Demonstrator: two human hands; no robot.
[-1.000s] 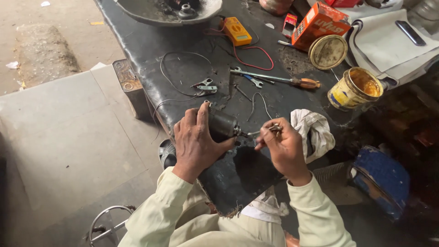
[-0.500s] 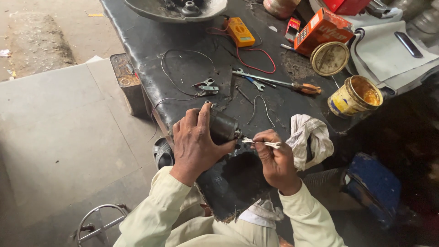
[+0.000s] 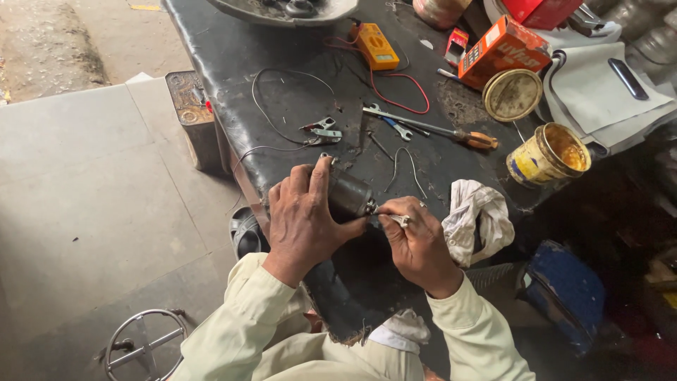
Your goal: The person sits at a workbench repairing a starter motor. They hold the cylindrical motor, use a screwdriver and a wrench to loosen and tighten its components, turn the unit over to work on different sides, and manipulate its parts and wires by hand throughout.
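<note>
I see my left hand [image 3: 305,224] wrapped over a dark cylindrical motor part [image 3: 349,196], fingers closed round it, near the front edge of the black workbench [image 3: 282,99]. My right hand [image 3: 417,243], at 3 o'clock from the part, pinches a small metal piece [image 3: 398,219] right at the cylinder's end; can't tell exactly what it is. White rag [image 3: 479,219] just beside the rt hand at 3 o'clock. Orange-handled screwdriver [image 3: 437,130] and small spanner [image 3: 395,128] lie at 1 o'clock, open yellow tin [image 3: 549,154] w/ its lid [image 3: 513,94] further out at 2. Yellow multimeter [image 3: 375,46] w/ red lead at 12. Thin wire loops [image 3: 289,106] at 11.
</note>
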